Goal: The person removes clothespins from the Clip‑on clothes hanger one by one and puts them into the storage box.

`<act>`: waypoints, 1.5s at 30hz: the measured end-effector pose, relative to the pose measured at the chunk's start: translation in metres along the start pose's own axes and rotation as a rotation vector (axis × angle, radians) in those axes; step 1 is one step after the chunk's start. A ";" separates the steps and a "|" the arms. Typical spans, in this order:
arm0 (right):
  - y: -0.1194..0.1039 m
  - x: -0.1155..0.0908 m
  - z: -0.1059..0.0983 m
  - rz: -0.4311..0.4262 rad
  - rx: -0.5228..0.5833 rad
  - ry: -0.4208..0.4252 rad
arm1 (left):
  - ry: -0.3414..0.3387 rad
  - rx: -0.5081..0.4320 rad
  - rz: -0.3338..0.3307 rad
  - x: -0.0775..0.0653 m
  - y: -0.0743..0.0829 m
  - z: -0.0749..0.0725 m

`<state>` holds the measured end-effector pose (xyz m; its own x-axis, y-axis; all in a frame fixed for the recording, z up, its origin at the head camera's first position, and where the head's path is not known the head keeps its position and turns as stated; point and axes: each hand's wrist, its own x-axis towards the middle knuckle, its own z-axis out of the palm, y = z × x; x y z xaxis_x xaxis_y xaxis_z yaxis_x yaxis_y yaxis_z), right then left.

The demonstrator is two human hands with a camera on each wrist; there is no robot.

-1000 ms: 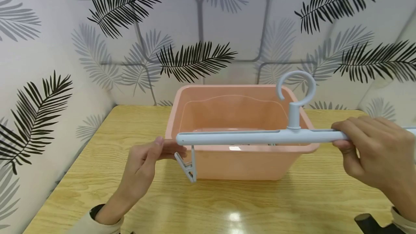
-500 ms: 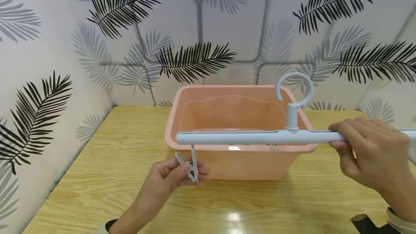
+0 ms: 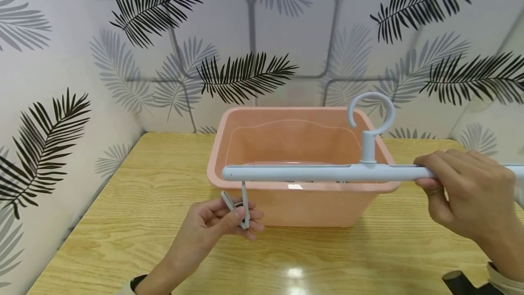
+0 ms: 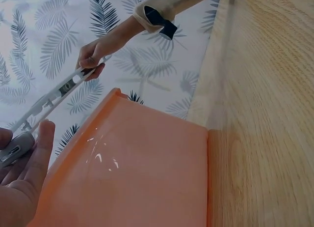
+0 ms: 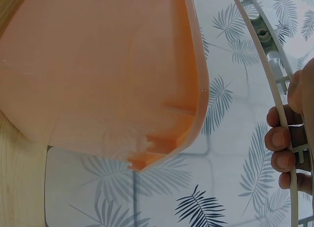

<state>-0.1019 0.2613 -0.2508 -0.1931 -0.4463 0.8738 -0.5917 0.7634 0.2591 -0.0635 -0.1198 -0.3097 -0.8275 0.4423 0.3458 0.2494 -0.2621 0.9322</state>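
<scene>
A pale blue hanger bar with a round hook is held level in front of the basin. My right hand grips it right of the hook, and in the right wrist view its fingers curl round the bar. A grey clothespin hangs from the bar's left end. My left hand pinches that clothespin, thumb in front and fingers behind; the left wrist view shows the clothespin between thumb and fingers. Part of the clothespin is hidden by the thumb.
A pink plastic basin stands on the wooden table just behind the bar. Small pale items at its bottom are mostly hidden by the bar. A leaf-patterned wall rises behind the table and along the left.
My left hand has moved from the bar's left tip, right and down to the hanging clothespin, and now pinches it. The right hand and bar have shifted only slightly.
</scene>
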 end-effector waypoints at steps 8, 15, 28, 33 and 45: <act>0.002 -0.003 0.000 0.000 -0.017 -0.037 | 0.051 0.026 -0.006 0.001 0.001 -0.001; 0.003 -0.006 0.000 0.008 -0.024 -0.045 | 0.161 0.183 0.031 0.000 0.006 -0.001; -0.003 -0.006 0.003 -0.005 -0.037 -0.025 | 0.328 1.170 0.553 0.005 0.019 0.000; -0.004 -0.007 0.004 0.001 -0.041 -0.017 | 0.330 1.228 0.576 0.005 0.021 0.000; -0.001 -0.005 0.005 0.001 -0.030 -0.019 | 0.336 1.224 0.638 -0.001 0.021 -0.006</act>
<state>-0.1041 0.2607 -0.2571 -0.2090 -0.4537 0.8663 -0.5673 0.7778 0.2705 -0.0607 -0.1312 -0.2915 -0.4446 0.2649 0.8556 0.7469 0.6369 0.1909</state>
